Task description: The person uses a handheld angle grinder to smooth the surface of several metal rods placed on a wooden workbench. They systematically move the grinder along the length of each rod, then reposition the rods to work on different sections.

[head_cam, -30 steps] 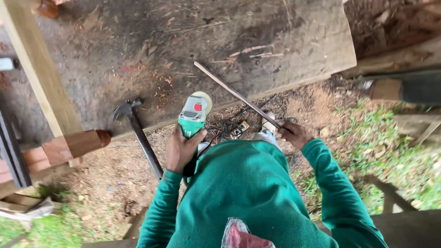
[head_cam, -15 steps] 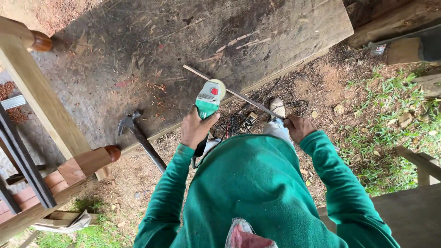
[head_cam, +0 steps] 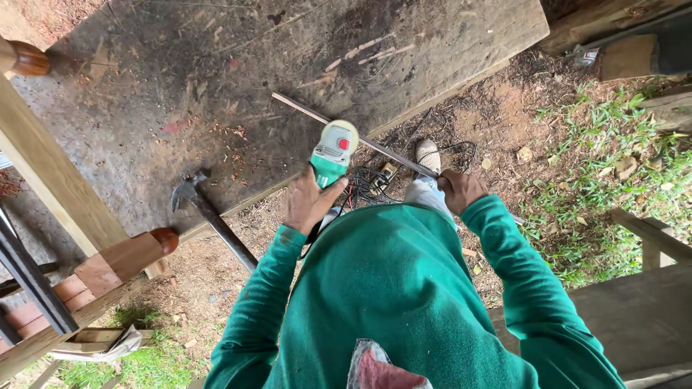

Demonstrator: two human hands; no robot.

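Observation:
My left hand (head_cam: 308,203) grips a green and white angle grinder (head_cam: 333,153), its head pointing away from me over the edge of a large dark wooden slab (head_cam: 238,94). My right hand (head_cam: 460,189) is closed around the near end of a thin metal rod (head_cam: 346,132), which runs diagonally up and left across the slab's edge, passing just behind the grinder's head. Both arms wear green sleeves.
A claw hammer (head_cam: 209,216) leans on the slab's near edge, left of my left hand. Tangled cables (head_cam: 375,184) and a shoe (head_cam: 428,155) lie on the dirt below. Wooden posts (head_cam: 50,173) and a turned rail (head_cam: 108,266) stand at left, grass at right.
The view has shifted, so hands, grinder and rod sit higher and more to the right in the frame. Both grips are unchanged; the rod stays close behind the grinder's head.

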